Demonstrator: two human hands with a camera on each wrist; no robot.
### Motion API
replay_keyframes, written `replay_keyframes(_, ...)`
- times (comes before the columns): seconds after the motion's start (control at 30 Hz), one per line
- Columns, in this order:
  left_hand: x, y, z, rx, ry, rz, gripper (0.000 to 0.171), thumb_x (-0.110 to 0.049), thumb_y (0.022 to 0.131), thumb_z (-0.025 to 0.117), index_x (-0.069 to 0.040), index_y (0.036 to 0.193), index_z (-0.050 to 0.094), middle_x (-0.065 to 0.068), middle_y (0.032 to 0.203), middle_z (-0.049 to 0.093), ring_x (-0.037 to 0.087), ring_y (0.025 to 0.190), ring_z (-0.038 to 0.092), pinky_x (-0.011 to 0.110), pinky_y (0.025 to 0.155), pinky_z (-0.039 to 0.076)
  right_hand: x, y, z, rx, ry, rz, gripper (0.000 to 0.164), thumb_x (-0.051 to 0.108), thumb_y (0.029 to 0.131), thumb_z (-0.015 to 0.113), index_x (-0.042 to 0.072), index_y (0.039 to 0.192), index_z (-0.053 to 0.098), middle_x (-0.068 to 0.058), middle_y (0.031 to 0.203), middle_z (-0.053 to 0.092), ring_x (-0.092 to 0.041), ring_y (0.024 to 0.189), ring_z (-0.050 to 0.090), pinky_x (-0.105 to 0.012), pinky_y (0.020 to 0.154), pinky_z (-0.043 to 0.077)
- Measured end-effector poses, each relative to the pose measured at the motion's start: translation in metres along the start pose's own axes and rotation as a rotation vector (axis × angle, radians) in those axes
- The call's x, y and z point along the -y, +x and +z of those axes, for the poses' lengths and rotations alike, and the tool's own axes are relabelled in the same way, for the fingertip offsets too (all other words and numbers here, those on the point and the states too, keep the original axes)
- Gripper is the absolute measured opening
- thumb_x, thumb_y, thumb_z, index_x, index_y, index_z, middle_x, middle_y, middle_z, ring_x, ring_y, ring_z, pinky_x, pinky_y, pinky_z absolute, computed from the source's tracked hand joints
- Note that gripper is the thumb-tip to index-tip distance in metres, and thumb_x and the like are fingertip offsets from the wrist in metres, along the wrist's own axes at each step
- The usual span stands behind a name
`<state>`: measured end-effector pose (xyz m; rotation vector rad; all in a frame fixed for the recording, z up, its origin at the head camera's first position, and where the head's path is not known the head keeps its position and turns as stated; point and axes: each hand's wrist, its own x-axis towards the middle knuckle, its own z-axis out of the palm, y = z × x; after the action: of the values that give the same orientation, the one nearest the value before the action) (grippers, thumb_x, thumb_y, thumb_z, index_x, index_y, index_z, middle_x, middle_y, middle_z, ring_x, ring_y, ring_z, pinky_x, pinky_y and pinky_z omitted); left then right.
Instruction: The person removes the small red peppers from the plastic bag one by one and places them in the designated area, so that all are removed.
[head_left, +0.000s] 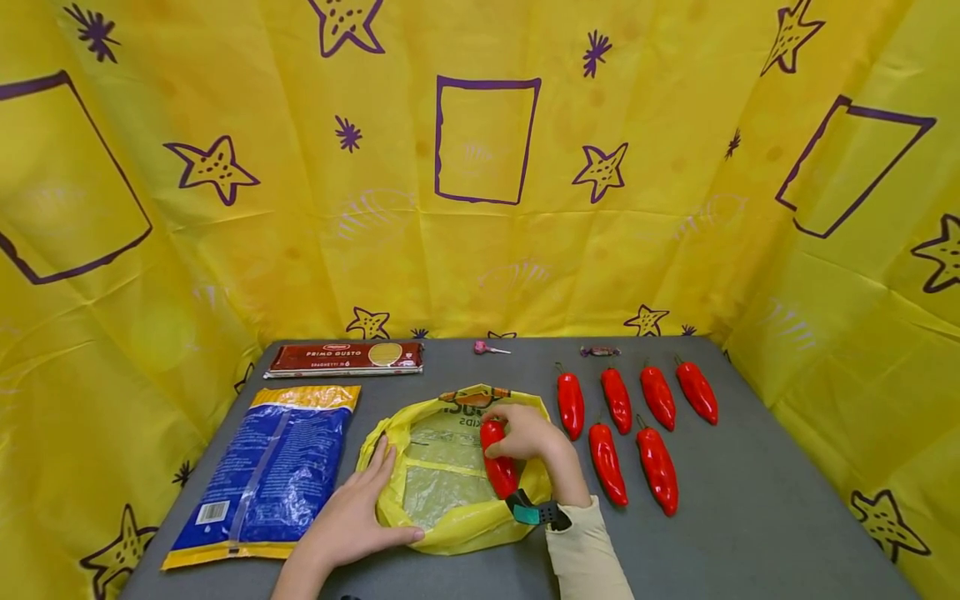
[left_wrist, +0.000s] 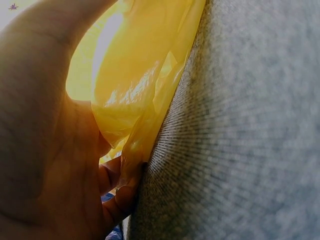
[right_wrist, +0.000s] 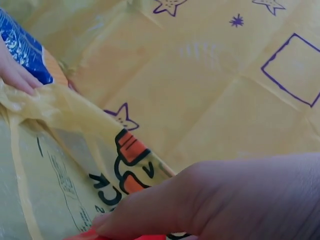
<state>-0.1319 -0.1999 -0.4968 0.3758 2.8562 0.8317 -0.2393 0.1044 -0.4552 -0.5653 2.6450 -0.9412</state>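
A yellow plastic bag [head_left: 450, 533] lies with its mouth spread wide on the grey table. My left hand [head_left: 352, 512] rests on the bag's left rim, fingers and thumb stretched along it; in the left wrist view the yellow plastic [left_wrist: 135, 90] stands beside the palm. Over the bag's right side my right hand [head_left: 522, 433] pinches a red pepper [head_left: 498, 467] between thumb and fingers. Only a strip of that pepper [right_wrist: 120, 237] shows under the thumb in the right wrist view. Several more red peppers [head_left: 617, 400] lie in two rows to the right of the bag.
A blue and yellow packet [head_left: 262, 475] lies left of the bag, with a red-brown spaghetti pack [head_left: 345, 358] behind it. A lollipop [head_left: 487, 347] and a wrapped candy [head_left: 600, 352] lie near the back edge. Yellow patterned cloth [head_left: 480, 267] walls the table at the back and sides.
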Motion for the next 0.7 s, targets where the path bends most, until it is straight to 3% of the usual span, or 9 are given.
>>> replay_keyframes(0.27,0.000,0.000,0.000,0.003,-0.005,-0.009,0.135,-0.081,0.072,0.079,-0.007,0.169,0.023,0.010,0.178,0.004,0.052,0.155,0.029,0.073,0.118,0.032,0.005,-0.001,-0.004,-0.037,0.074,-0.043,0.050,0.015,0.086,0.085,0.011,0.133,0.070,-0.012,0.125,0.071,-0.025,0.102,0.065,-0.038,0.077,0.061)
replay_keyframes(0.7,0.002,0.003,0.003,0.011,-0.015,-0.030,0.135,-0.085,0.071,0.077,-0.010,0.169,0.023,0.008,0.178,0.005,0.052,0.154,0.030,0.074,0.118,0.032,0.025,-0.010,-0.012,-0.095,0.275,-0.130,0.051,0.012,0.093,0.078,0.005,0.141,0.064,-0.016,0.126,0.064,-0.021,0.083,0.066,-0.031,0.065,0.061)
